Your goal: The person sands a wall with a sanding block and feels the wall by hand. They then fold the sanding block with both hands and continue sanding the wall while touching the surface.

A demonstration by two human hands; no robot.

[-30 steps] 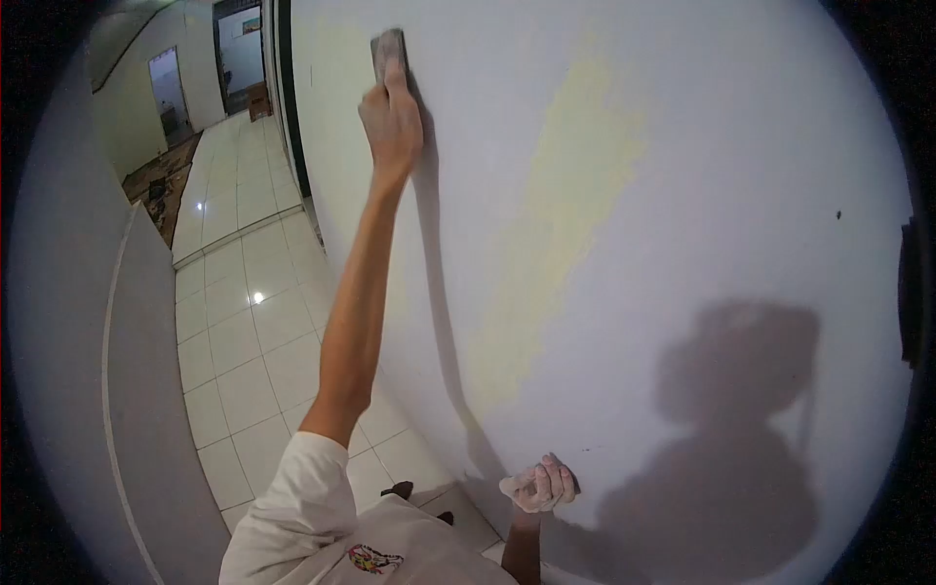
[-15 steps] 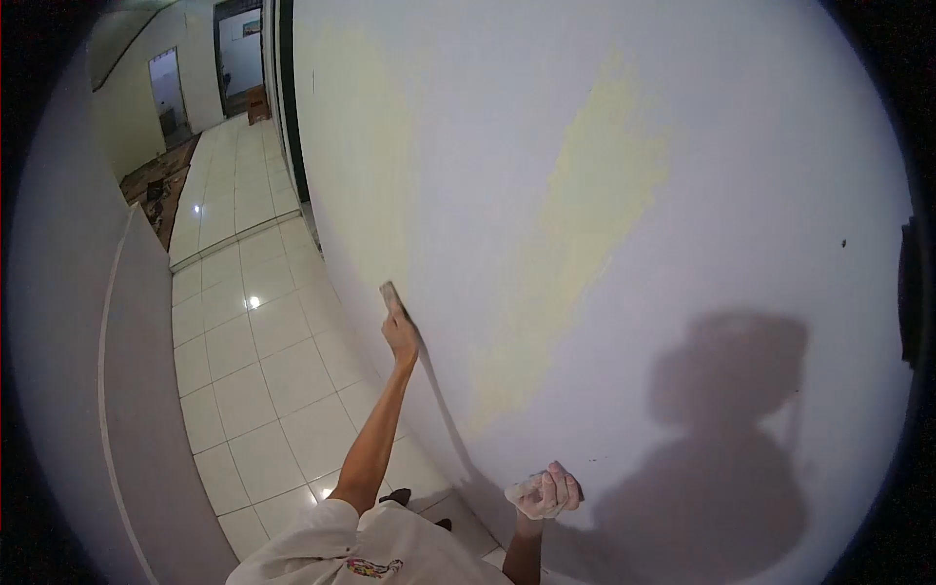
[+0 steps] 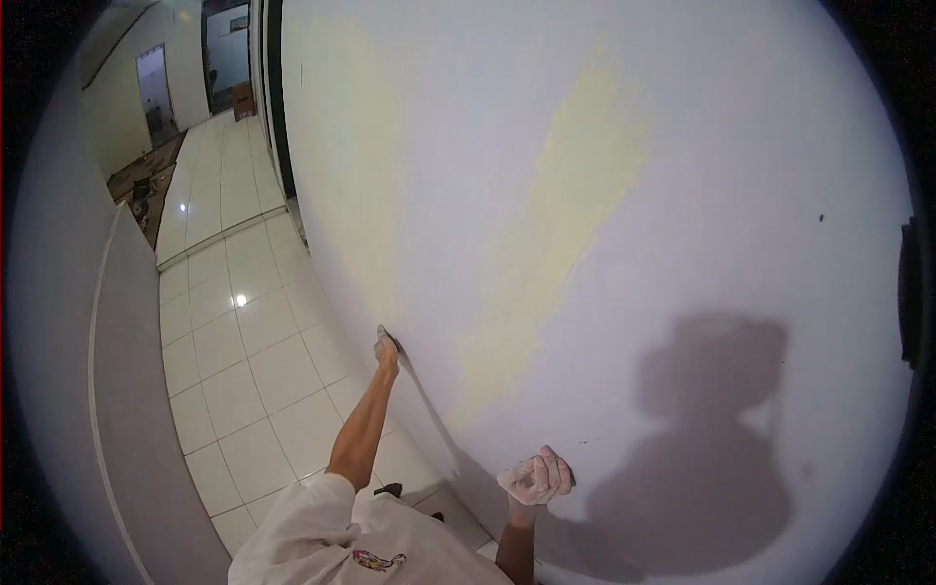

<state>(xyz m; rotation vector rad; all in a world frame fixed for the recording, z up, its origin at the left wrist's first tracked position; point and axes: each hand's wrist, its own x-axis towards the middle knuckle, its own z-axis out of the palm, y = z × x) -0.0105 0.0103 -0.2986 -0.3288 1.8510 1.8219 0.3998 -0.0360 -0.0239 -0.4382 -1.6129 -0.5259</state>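
My left hand (image 3: pixel 386 349) reaches out low along the wall (image 3: pixel 673 244), gripping a small flat greyish block (image 3: pixel 381 332) like a sanding block, its face toward the wall. Yellow shows through the pale lilac surface in two patches: a faint tall one (image 3: pixel 351 146) above my left hand and a brighter slanting streak (image 3: pixel 546 224) to its right. My right hand (image 3: pixel 536 478), dusted white, is curled closed near the wall close to my body. Whatever its fingers may hold is hidden.
White floor tiles (image 3: pixel 244 390) run along the left, with a low step farther off. A second wall (image 3: pixel 136 419) bounds the passage on the left. Beyond are doorways and a brown stool (image 3: pixel 244 100). My shadow (image 3: pixel 712 439) falls on the wall at right.
My left hand has moved down the wall with the block. My right hand stays curled in nearly the same place. The view has shifted slightly.
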